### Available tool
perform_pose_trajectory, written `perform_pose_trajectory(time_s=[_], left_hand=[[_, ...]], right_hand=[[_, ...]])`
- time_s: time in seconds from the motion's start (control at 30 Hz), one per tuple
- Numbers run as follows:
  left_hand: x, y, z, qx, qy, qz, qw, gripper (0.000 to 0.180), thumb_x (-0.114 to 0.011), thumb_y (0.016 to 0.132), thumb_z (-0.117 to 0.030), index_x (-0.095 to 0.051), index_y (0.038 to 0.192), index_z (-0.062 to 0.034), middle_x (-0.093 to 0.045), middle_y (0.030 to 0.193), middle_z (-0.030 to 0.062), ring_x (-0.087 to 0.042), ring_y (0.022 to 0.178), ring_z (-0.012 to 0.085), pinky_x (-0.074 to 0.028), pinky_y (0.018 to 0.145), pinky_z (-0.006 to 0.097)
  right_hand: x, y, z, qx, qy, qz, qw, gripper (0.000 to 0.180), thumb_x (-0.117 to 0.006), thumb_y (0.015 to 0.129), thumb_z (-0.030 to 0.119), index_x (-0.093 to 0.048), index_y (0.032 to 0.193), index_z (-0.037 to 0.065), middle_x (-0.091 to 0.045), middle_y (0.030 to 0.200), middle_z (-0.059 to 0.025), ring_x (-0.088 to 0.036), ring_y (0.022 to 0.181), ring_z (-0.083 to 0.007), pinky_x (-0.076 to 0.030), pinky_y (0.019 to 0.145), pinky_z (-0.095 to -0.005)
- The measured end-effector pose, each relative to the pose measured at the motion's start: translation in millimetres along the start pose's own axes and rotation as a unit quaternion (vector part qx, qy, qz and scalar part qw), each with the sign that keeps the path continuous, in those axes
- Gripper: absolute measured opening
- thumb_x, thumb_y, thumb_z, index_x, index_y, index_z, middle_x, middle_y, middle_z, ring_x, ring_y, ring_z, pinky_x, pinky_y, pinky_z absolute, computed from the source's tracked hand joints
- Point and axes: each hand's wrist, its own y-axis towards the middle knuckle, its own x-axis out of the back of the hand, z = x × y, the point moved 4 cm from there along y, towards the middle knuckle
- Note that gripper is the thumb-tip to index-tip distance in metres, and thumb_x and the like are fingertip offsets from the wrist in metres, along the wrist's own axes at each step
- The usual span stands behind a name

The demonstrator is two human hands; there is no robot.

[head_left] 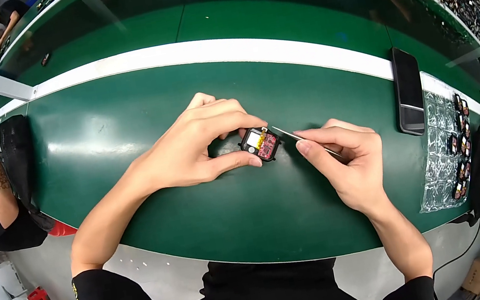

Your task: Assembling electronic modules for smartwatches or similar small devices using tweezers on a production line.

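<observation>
Green bench (120, 126) under both hands. Left hand (200, 141) pinches small open device case (261, 144) between thumb and fingertips, off the surface. Right hand (343, 154) grips thin tweezers (295, 135), tip at case edge. Risk: tip slips, scratches internals; loose pinch drops case.

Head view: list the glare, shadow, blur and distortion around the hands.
Head view: fisheye bends the white strip and table edge into arcs, with black corners; soft glare streaks the green surface left of the left hand; a faint shadow lies under the small module it holds; the right hand and its tweezers are sharp; figures near the rim look stretched and softer.
</observation>
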Motion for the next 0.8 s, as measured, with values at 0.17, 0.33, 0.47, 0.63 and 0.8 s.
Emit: perform_pose_trajectory(time_s=[0.17,0.33,0.47,0.63,0.8], left_hand=[[2.6,2.8,0.2,0.017,0.008,-0.002,1.0,0.052,-0.099,0.079,-0.026,-0.083,0.124,-0.0062,-0.07,0.091,0.0033,-0.058,0.082,0.0186,-0.039,0.085,0.034],[1.0,6.0,0.3,0.028,0.014,0.005,0.999,0.056,-0.1,0.074,-0.027,-0.084,0.122,-0.0042,-0.068,0.088,0.004,-0.058,0.08,0.0194,-0.038,0.082,0.035],[1.2,6.1,-0.4,0.029,0.017,0.006,0.999,0.056,-0.1,0.072,-0.027,-0.084,0.121,-0.0041,-0.068,0.09,0.0046,-0.054,0.077,0.0213,-0.04,0.081,0.035],[0.7,5.8,0.5,0.03,0.015,0.005,0.999,0.058,-0.1,0.072,-0.028,-0.084,0.122,-0.004,-0.069,0.091,0.0049,-0.052,0.076,0.0211,-0.041,0.08,0.034],[2.2,6.4,-0.1,0.022,0.026,0.003,0.999,0.059,-0.1,0.072,-0.029,-0.084,0.122,-0.0041,-0.069,0.091,0.0045,-0.052,0.075,0.0204,-0.041,0.08,0.034]], right_hand=[[-3.9,4.8,-6.0,0.039,-0.06,0.004,0.997,0.011,-0.08,0.091,-0.004,-0.084,0.102,-0.004,-0.063,0.068,-0.0016,-0.048,0.055,-0.0033,-0.032,0.049,-0.0255],[-12.1,8.2,-1.2,0.079,-0.105,0.009,0.991,0.009,-0.078,0.09,-0.004,-0.082,0.098,-0.004,-0.066,0.07,-0.0043,-0.057,0.054,-0.0065,-0.039,0.046,-0.0259],[-13.6,9.3,-0.6,0.094,-0.119,0.015,0.988,0.008,-0.078,0.09,-0.005,-0.081,0.097,-0.004,-0.067,0.071,-0.005,-0.059,0.054,-0.0079,-0.04,0.046,-0.0264],[-14.5,8.9,-0.7,0.087,-0.119,0.009,0.989,0.007,-0.078,0.09,-0.005,-0.081,0.097,-0.004,-0.068,0.072,-0.0053,-0.059,0.053,-0.0075,-0.041,0.046,-0.0261],[-14.0,9.1,-2.2,0.091,-0.117,0.0,0.989,0.007,-0.078,0.09,-0.005,-0.081,0.096,-0.004,-0.068,0.072,-0.0051,-0.057,0.052,-0.0068,-0.039,0.046,-0.0261]])
